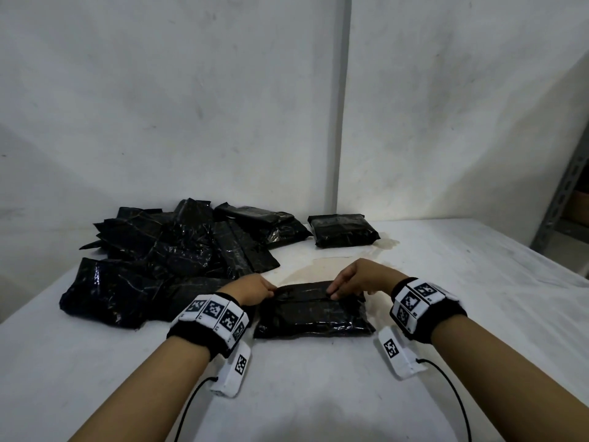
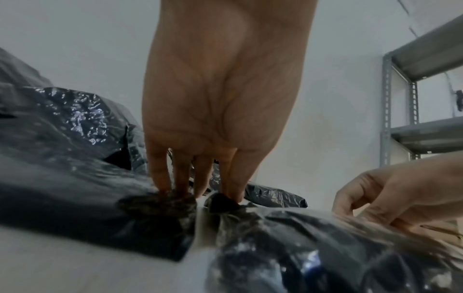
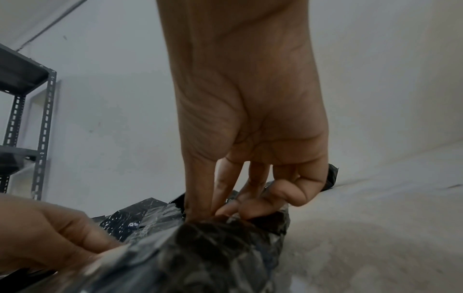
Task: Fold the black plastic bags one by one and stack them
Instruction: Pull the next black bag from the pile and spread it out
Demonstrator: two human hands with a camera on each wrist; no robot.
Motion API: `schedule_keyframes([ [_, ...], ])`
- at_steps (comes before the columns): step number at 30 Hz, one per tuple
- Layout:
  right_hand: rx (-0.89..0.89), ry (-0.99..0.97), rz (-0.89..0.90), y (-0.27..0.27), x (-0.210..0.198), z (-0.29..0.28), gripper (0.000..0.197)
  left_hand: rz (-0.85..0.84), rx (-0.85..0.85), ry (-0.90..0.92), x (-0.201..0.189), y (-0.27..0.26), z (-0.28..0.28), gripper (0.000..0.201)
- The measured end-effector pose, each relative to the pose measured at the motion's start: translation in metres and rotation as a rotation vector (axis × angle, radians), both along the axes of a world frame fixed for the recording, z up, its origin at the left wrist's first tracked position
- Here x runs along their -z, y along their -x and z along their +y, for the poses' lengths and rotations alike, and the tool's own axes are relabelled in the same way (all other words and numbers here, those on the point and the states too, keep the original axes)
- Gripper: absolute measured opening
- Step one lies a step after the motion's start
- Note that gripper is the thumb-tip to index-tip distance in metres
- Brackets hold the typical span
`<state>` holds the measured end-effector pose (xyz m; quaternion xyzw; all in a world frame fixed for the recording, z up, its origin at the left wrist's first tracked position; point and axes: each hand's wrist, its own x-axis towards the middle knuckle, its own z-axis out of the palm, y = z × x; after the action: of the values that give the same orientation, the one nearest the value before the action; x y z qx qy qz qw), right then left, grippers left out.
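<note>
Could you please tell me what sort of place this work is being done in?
Probably a storeroom or packing area: bare white walls, a grey slotted-steel shelf rack, and a cloth-covered table heaped with black bags.

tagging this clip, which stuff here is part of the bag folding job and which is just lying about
Part of the job:
- bag being folded, pinched at its far edge by the left hand and right hand
- loose pile of unfolded bags
- folded stack

Just there:
- metal shelving
- stain on the table
</note>
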<state>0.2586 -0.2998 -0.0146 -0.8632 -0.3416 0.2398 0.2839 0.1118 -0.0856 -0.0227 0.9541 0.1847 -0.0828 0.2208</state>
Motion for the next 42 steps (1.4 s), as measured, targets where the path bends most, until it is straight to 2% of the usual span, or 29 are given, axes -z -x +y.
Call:
schedule_keyframes([
  [2, 0.004, -0.003, -0.001, -0.001, 0.001, -0.001, 0.017, 0.0, 0.016, -0.082, 0.0, -0.004, -0.002, 0.037],
  [4, 0.006, -0.014, 0.003, -0.002, 0.002, -0.001, 0.015, -0.198, 0.036, -0.144, -0.003, -0.005, -0.007, 0.041],
  [6, 0.001, -0.023, 0.004, -0.001, 0.003, -0.001, 0.014, -0.353, 0.15, -0.001, -0.008, -0.006, -0.017, 0.038],
  [8, -0.009, -0.033, 0.012, -0.003, 0.003, -0.002, 0.012, -0.263, 0.282, 0.124, -0.009, -0.006, -0.03, 0.033],
  [11, 0.017, -0.065, -0.007, -0.005, 0.002, -0.008, 0.013, -0.141, 0.344, 0.121, -0.003, -0.009, -0.039, 0.04],
  [14, 0.257, -0.25, -0.08, -0.014, 0.005, -0.017, 0.02, -0.133, 0.331, 0.14, -0.001, -0.01, -0.039, 0.04],
  [16, 0.389, -0.241, -0.064, -0.018, 0.007, -0.026, 0.028, -0.14, 0.328, 0.146, -0.002, -0.009, -0.04, 0.04],
  [19, 0.314, 0.008, 0.057, -0.018, 0.007, -0.034, 0.042, -0.147, 0.32, 0.162, -0.002, -0.01, -0.042, 0.043],
  [21, 0.271, 0.063, 0.081, -0.016, 0.006, -0.036, 0.046, -0.136, 0.312, 0.156, -0.003, -0.01, -0.044, 0.051],
  [29, 0.245, 0.079, 0.158, -0.006, 0.0, -0.042, 0.035, -0.058, 0.349, 0.052, -0.01, -0.007, -0.064, 0.055],
  [36, 0.281, 0.082, 0.192, -0.001, -0.017, -0.085, 0.031, 0.021, 0.409, -0.055, -0.017, -0.007, -0.098, 0.056],
  [38, 0.351, 0.026, 0.139, -0.003, -0.023, -0.106, 0.028, 0.043, 0.405, -0.042, -0.018, -0.009, -0.106, 0.056],
  [40, 0.432, -0.022, 0.012, -0.009, -0.026, -0.129, 0.024, 0.051, 0.401, -0.045, -0.019, -0.011, -0.114, 0.056],
  [42, 0.501, 0.013, -0.114, -0.015, -0.025, -0.153, 0.022, 0.047, 0.394, -0.055, -0.019, -0.013, -0.121, 0.057],
])
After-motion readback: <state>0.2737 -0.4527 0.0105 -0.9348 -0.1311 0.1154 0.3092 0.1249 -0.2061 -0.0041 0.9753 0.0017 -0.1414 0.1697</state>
